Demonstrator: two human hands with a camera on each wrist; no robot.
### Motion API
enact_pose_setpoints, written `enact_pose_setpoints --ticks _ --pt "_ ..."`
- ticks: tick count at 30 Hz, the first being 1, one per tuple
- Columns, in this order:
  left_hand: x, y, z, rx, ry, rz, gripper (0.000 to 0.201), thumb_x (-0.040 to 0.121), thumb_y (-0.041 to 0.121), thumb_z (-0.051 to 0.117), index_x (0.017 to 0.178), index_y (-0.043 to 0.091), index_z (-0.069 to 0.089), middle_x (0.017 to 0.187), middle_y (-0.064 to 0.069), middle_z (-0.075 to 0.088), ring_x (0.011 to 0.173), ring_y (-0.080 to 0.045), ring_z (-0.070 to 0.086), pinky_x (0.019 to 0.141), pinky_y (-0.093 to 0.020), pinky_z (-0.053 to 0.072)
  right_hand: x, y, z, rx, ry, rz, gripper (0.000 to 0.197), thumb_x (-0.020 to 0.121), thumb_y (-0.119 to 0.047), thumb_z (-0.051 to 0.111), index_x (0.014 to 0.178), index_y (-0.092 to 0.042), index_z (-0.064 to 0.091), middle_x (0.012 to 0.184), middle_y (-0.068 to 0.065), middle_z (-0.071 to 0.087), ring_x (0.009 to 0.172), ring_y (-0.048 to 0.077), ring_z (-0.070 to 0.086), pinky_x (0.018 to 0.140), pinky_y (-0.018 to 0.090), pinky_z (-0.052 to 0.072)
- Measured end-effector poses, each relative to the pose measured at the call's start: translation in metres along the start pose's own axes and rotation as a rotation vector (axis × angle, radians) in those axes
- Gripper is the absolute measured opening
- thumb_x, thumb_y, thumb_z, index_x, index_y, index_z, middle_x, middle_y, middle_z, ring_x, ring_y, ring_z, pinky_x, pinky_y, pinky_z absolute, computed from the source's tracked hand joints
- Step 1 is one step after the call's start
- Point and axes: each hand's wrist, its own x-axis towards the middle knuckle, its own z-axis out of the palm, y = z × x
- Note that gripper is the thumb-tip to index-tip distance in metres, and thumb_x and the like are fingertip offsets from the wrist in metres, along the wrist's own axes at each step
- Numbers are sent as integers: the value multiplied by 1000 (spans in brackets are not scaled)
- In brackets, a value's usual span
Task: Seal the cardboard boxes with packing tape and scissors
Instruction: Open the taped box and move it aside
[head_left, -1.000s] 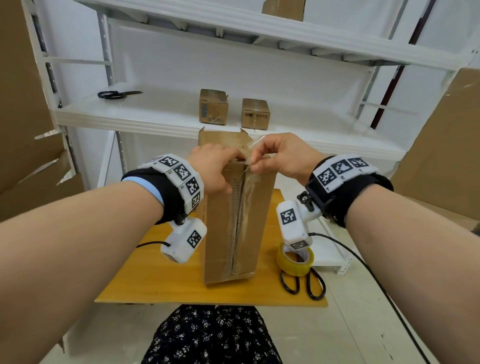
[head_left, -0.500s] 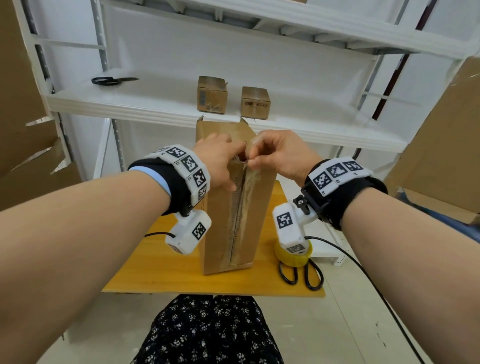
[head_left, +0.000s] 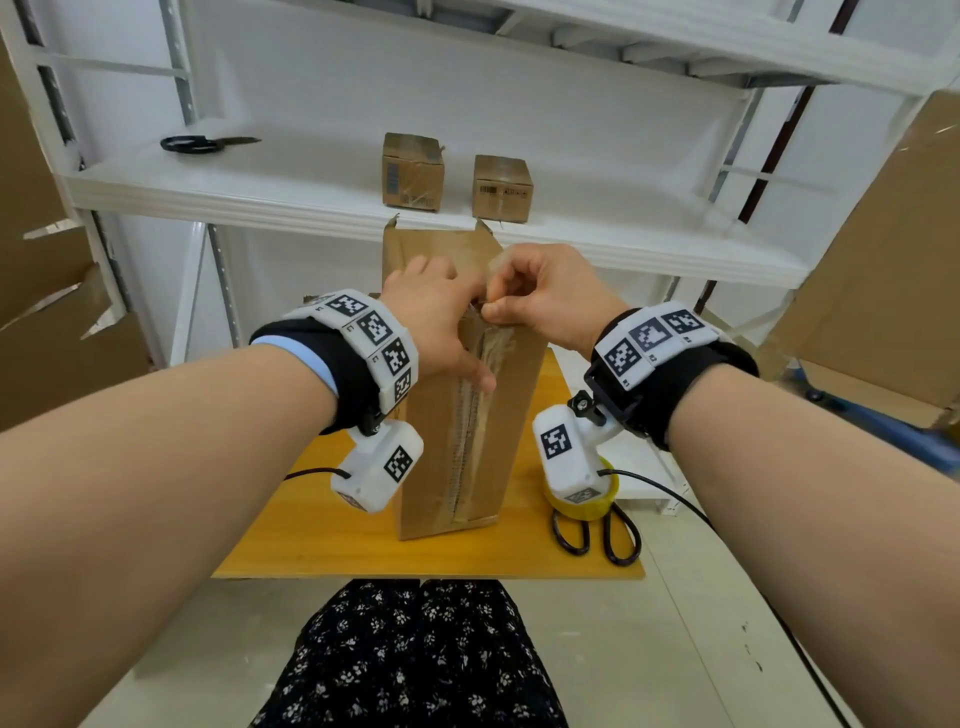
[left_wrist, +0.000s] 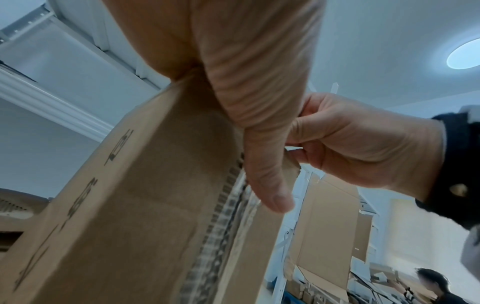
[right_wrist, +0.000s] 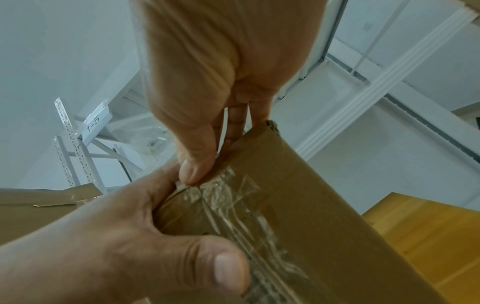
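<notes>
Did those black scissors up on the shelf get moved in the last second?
No. The scissors lie at the same spot on the white shelf, equally far left of the small boxes.

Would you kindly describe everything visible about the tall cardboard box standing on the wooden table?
The tall cardboard box is plain brown corrugated board, standing upright on end on the yellow wooden table. Wrinkled clear tape runs down the centre seam of its near face. Its top flaps stand open. The left hand grips its upper edge with the thumb pressed on the seam, while the right hand pinches the tape end at the top.
</notes>
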Motion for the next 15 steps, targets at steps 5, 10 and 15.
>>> enact_pose_setpoints --ticks 5,10,15 --pt "-1 2 6 -23 76 -19 75 61 69 73 122 33 47 112 -1 46 112 -24 40 96 -41 38 0 3 0 22 18 6 22 75 0 81 72 -17 67 76 -4 68 70 4 65 71 21 54" --pt "-3 1 9 -84 116 -38 60 68 60 72 120 36 52 104 1 45 107 -22 41 92 -39 37 3 1 0 18 0 4 14 77 -6 82 77 -11 69 70 -10 66 69 3 62 73 24 54" --pt "-1 -2 8 -146 73 -35 55 71 60 71 119 38 55 107 1 46 108 -21 40 95 -39 37 8 -3 -8 -26 -52 31 14 76 -15 84 81 -9 72 76 -2 66 75 13 62 81 36 56"
